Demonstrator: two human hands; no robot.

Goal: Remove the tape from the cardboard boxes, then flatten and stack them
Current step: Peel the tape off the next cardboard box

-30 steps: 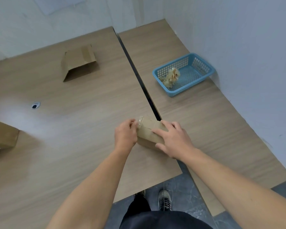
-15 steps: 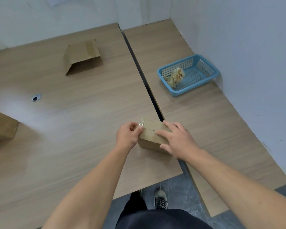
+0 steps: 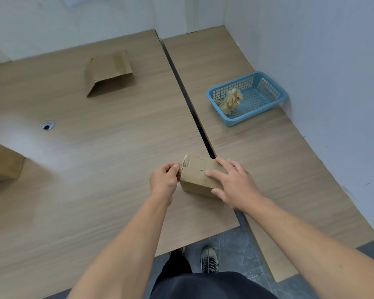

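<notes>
The job looks roughly midway. Far on the surface (image 3: pixel 95 169), one opened box (image 3: pixel 109 73) lies collapsed but not quite flat. A crumpled wad of peeled tape (image 3: pixel 230 100) sits in the blue basket (image 3: pixel 257 114) to the right. At the left edge another box (image 3: pixel 2 162) stands at full height, untouched as far as I can judge. No stack has been started.

The box in hand (image 3: pixel 200 178) is small and sits near the front edge of the surface, just left of the dark gap between the two tabletops. The left hand (image 3: pixel 163 180) has its fingers curled, with thumb and forefinger pinching a shiny strip of tape (image 3: pixel 182 167) at the box's left end. The right hand (image 3: pixel 233 184) lies spread over the top of the box, fingers fairly straight and pressing down, thumb against the near side. How much of the clear strip has come off the top seam is hard to tell. This box has yet to be stripped and flattened.
</notes>
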